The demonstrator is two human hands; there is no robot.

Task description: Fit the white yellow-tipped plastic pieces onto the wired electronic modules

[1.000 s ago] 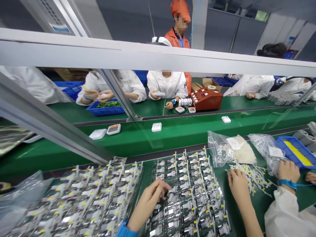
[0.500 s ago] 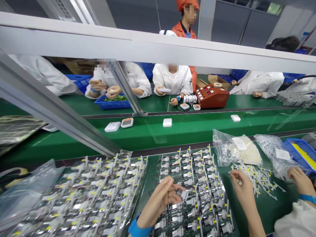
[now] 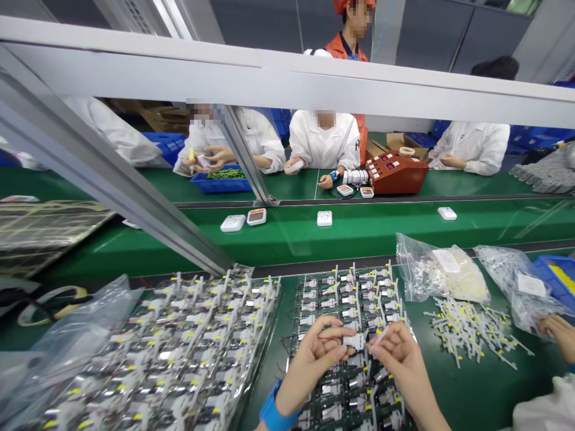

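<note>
Our right hand (image 3: 402, 356) has left the pile of yellow-marked sticks (image 3: 467, 329) at four o'clock and now pinches a pale stick (image 3: 381, 335). Our left hand (image 3: 317, 347) grips a small motor assembly (image 3: 354, 342) at five o'clock, bringing both parts close; whether they touch, we cannot tell.

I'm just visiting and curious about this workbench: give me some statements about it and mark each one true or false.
1. A blue wristband is on the left wrist. True.
2. The loose pile of sticks has yellow bits in it. True.
3. The right hand rests on that pile. False: the right hand holds a thin white stick close to the left hand.
4. The blue bin at the right edge holds red pieces. False: the pieces are yellow.
</note>
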